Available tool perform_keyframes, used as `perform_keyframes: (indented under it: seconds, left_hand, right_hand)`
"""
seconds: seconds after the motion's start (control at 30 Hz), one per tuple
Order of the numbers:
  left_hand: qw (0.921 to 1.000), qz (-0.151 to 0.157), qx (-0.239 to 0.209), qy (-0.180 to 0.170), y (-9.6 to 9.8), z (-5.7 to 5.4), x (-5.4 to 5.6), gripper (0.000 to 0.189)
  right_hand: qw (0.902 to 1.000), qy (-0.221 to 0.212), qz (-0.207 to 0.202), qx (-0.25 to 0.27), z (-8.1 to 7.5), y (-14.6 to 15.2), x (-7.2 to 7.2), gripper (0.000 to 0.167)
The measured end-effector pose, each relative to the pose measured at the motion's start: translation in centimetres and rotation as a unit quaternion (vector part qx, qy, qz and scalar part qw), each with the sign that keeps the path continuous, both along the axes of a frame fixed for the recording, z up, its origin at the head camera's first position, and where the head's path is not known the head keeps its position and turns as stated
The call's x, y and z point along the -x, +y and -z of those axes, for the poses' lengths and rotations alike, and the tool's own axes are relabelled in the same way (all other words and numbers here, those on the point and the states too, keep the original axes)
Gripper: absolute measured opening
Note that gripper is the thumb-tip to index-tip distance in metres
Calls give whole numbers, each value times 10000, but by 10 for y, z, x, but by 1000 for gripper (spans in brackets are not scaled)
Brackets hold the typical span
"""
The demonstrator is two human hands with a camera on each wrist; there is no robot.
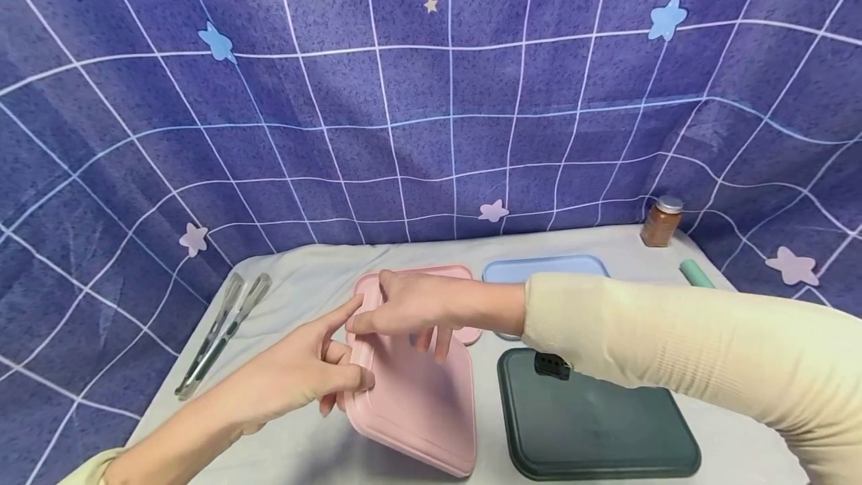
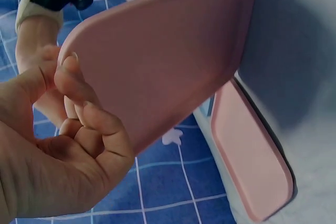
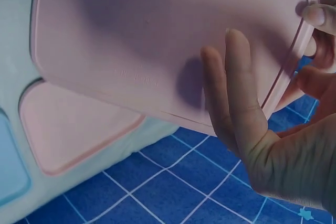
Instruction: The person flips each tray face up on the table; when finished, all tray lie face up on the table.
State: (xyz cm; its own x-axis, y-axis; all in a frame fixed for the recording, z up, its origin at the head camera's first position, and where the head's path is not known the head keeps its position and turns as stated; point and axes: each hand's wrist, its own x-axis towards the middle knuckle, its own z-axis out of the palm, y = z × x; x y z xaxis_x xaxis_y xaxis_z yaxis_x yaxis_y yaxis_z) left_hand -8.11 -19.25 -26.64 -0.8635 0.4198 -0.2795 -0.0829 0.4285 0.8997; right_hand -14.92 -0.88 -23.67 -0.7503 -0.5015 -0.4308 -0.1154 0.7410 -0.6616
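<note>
A shallow pink tray [image 1: 424, 403] is tilted up, its left edge raised above the table. My left hand [image 1: 306, 373] pinches that edge between thumb and fingers; in the left wrist view the left hand [image 2: 79, 145] shows its other fingers curled by the tray [image 2: 157, 51]. Higher along the same edge, my right hand [image 1: 417, 305] grips with thumb and index finger. The right wrist view shows two of the right hand's [image 3: 244, 108] fingers stretched out over the tray's face [image 3: 142, 35]. Behind it lies a smaller pink tray [image 1: 454, 272], partly hidden.
To the right lies a dark green tray [image 1: 599, 425]. A light blue tray [image 1: 545, 268] sits behind the right forearm. Metal tongs [image 1: 225, 331] lie at the left edge. A brown jar [image 1: 662, 223] and a green cylinder [image 1: 696, 273] are at the back right, before a blue curtain [image 1: 417, 111].
</note>
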Motion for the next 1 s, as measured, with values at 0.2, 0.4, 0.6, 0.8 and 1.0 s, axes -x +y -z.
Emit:
perform_keyframes:
  seconds: [0.2, 0.4, 0.6, 0.8, 1.0]
  left_hand:
    - [9998, -76, -3, 160, 8, -2, -2, 109]
    - [9997, -49, -133, 179, 14, -3, -3, 109]
    - [9985, 316, -438, -67, 11, -1, -3, 107]
    - [9854, 1381, -930, -362, -6, 5, -1, 99]
    - [9827, 1587, -774, -552, -16, 24, 8, 86]
  right_hand:
    - [9998, -7, 70, -211, -3, -2, 0, 87]
    - [9997, -94, 233, -56, -3, 2, -2, 78]
    - [9990, -203, 273, 294, -2, 11, -5, 50]
    - [9981, -166, 300, 512, -5, 31, -10, 29]
    - [9959, -241, 224, 840, -8, 65, -9, 43]
